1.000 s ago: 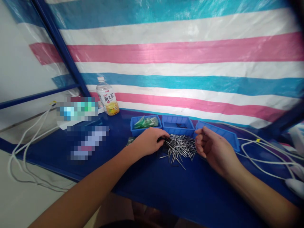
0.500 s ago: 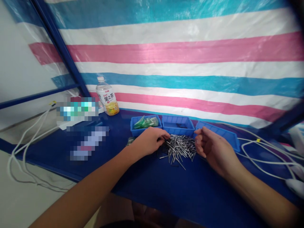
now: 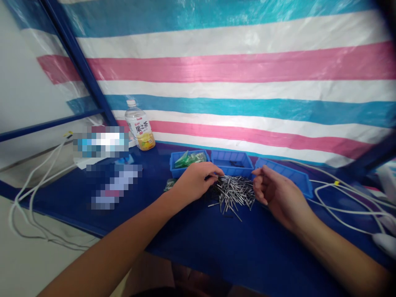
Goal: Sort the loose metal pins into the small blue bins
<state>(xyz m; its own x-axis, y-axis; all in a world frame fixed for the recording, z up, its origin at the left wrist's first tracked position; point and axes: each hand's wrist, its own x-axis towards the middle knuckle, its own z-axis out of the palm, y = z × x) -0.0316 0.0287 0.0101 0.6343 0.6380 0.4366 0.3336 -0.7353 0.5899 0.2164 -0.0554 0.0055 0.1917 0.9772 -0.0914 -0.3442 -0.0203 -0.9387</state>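
Observation:
A loose pile of thin, rod-like metal fasteners (image 3: 235,192), silver mixed with black, lies on the blue table (image 3: 216,243). At its left edge is my left hand (image 3: 198,179), thumb and fingertips brought together over some dark pieces. What is pinched there is too small to make out. My right hand (image 3: 275,192) hovers at the pile's right side, its fingers curled inward and closed. The inside of that grip is hidden. Just behind the pile stands a blue bin (image 3: 232,163) with a few black pieces inside.
A left-hand blue bin (image 3: 173,165) holds green-and-clear plastic bags (image 3: 192,159); a small packet (image 3: 169,184) lies before it. Behind my right hand sits another blue bin (image 3: 297,181). White cables (image 3: 346,212) run at right. A drink bottle (image 3: 140,128) stands back left.
My left hand has shifted slightly up and to the right, with its fingertips at the pile's upper left edge. My right hand has barely moved.

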